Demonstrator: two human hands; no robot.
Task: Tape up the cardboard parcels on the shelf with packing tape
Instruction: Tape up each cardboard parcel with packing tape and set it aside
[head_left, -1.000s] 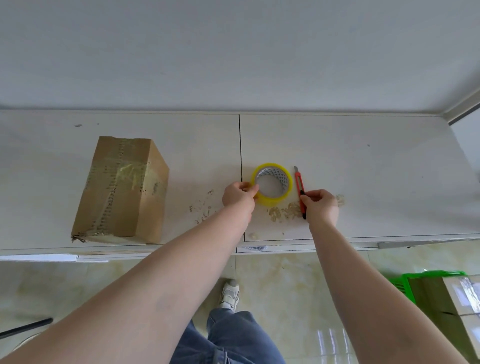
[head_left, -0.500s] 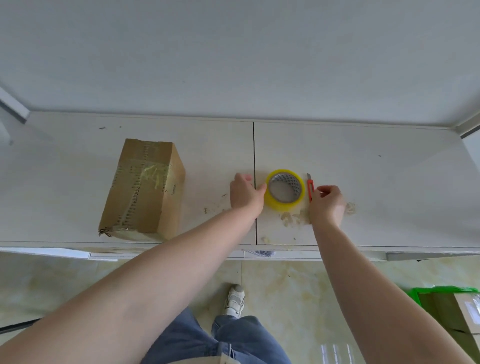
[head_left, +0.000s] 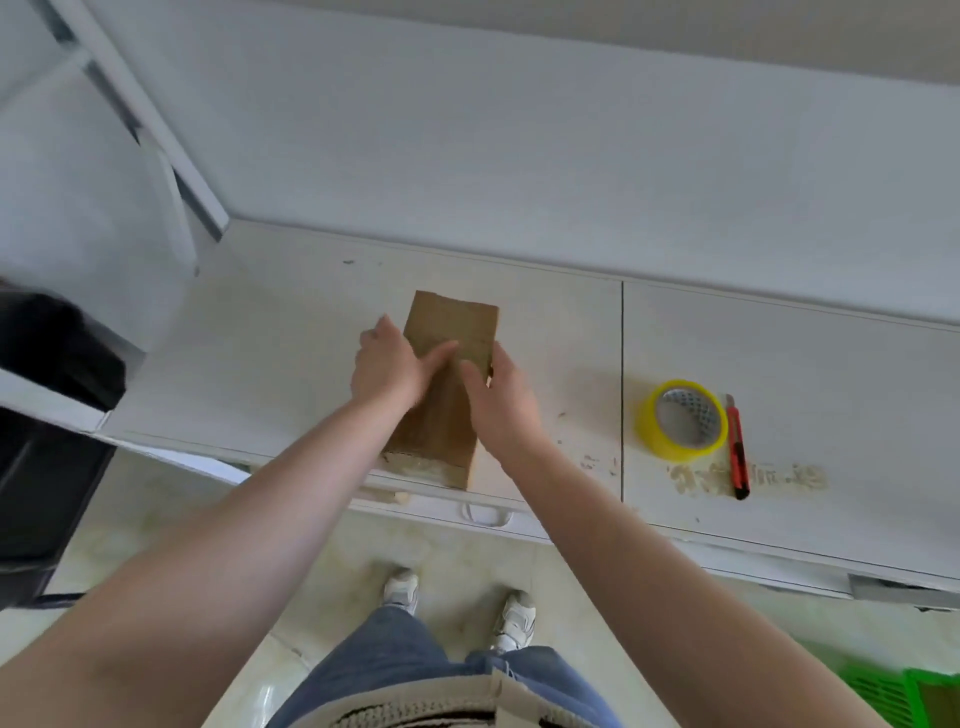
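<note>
A brown cardboard parcel (head_left: 453, 325) with old tape on it lies on the white shelf (head_left: 291, 353), its near end at the shelf's front edge. My left hand (head_left: 387, 371) grips its left side with the thumb laid across the top. On the right side my right hand (head_left: 501, 408) holds it the same way, thumb on top. The yellow roll of packing tape (head_left: 680, 420) lies flat on the shelf to the right, apart from both hands. Right beside the roll is a red utility knife (head_left: 737, 448).
Scraps of torn tape and paper residue (head_left: 748, 477) stick to the shelf near the knife. A dark bin or bag (head_left: 52, 405) stands at the left. A green crate (head_left: 904, 693) sits on the floor at the lower right. The wall rises behind the shelf.
Both hands left the tape roll and the knife and moved left onto the parcel. The view swung left, so the roll and knife now lie at the right.
</note>
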